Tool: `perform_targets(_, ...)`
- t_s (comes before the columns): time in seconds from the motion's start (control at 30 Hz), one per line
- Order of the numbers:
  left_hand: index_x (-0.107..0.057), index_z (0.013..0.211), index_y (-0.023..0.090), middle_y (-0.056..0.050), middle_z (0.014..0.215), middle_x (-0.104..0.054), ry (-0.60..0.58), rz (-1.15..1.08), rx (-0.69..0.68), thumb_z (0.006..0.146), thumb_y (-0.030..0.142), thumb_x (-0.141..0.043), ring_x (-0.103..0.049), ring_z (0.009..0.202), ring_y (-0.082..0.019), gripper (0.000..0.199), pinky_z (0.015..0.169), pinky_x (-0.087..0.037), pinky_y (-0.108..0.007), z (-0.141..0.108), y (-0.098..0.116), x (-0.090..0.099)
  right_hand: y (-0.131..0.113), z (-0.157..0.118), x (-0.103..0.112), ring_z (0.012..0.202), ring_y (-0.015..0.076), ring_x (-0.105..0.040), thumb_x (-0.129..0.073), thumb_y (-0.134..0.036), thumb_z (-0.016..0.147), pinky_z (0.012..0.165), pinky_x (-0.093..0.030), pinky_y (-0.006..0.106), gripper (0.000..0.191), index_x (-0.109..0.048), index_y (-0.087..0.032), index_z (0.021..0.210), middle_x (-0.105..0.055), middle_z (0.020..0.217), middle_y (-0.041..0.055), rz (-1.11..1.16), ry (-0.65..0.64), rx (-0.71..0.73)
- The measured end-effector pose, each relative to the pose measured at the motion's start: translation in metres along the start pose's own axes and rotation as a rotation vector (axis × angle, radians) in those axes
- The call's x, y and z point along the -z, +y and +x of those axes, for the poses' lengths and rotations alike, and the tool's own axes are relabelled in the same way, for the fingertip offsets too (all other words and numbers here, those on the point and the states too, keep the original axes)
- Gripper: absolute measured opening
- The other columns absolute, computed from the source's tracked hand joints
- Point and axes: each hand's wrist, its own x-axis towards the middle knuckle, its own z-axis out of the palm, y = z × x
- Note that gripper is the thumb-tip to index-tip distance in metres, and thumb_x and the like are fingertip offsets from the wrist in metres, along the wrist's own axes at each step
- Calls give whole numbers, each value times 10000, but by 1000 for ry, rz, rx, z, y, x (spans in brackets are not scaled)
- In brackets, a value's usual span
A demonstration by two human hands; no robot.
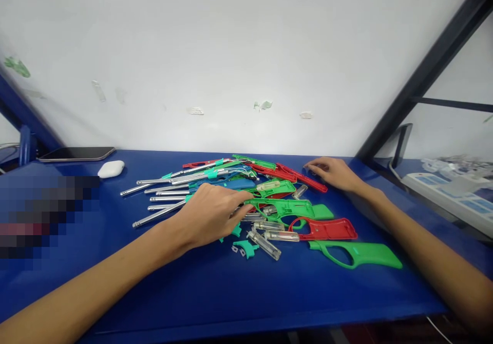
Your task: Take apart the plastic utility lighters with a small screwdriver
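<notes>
Parts of long-necked gas lighters lie heaped on the blue table [215,292]. My left hand [213,213] is over the pile, thumb and forefinger closed at the front end of a green lighter casing half [296,208]; its other fingers are hidden. My right hand [335,174] lies at the pile's far right, fingers loosely bent and apart, holding nothing, near a red casing half [302,176]. Metal lighter tubes [165,198] point left. Clear fuel tanks [265,245], a teal trigger [248,248], another red casing half [331,229] and a green one [373,255] lie nearer me.
A phone [77,153] and a white earbud case [111,169] lie at the back left. A blurred-out dark object [46,213] is at the left. On the right stand a black metal frame post [408,84] and a white power strip [454,195]. A white wall [239,51] rises behind.
</notes>
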Motion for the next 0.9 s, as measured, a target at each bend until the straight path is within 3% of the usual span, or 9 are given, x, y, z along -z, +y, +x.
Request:
perform_targets(0.17,-728,1128,175,27,746,-792,187,25,-56,1095,326,-490,-631,462,-115,283,415,-341,-273,0,-1,-1,-2,-1,1,1028,213,-708,-647,-382,1034,895,-609,421,278,-677,-196,1239,-699,1252,79,-27,56,42)
perform_targets(0.3,-719,1127,173,34,757,-802,335,48,-94,1086,302,-540,-622,450,-86,224,439,-378,-261,0,-2,1,-9,0,7,1102,235,-692,-660,-378,1025,953,-586,466,294,-671,-192,1252,-685,1290,89,-55,207,92)
perform_targets(0.43,-705,1125,198,37,782,-811,463,65,-107,1062,287,-600,-653,483,-78,151,464,-405,-241,1,-6,3,-37,-3,23,1140,248,-672,-613,-423,1044,1021,-527,505,285,-698,-191,1187,-706,1239,84,-37,379,134)
perform_targets(0.5,-700,1130,197,27,818,-819,511,70,-109,1041,276,-639,-677,511,-83,134,475,-429,-233,1,-8,4,-60,-8,31,1126,260,-671,-426,-432,1113,1033,-492,514,378,-724,-203,1151,-743,1147,92,-1,418,184)
perform_targets(0.63,-702,1163,183,12,833,-821,564,73,-97,1011,270,-685,-705,549,-93,176,528,-499,-217,1,-9,4,-110,-22,41,983,252,-718,-208,-490,1126,953,-508,460,578,-723,-243,1213,-786,998,66,73,338,335)
perform_targets(0.77,-713,1172,163,-9,866,-827,573,81,-47,1000,235,-698,-716,575,-89,187,519,-498,-201,0,-11,3,-143,-34,40,902,244,-736,-421,-615,1060,840,-541,408,536,-617,-251,1401,-793,990,47,75,208,434)
perform_targets(0.9,-724,1144,138,-13,842,-814,563,91,-12,1010,226,-684,-685,539,-86,166,483,-477,-200,0,-13,3,-156,-37,31,804,268,-727,-571,-655,997,708,-536,390,712,-473,-198,1534,-775,959,79,23,175,444)
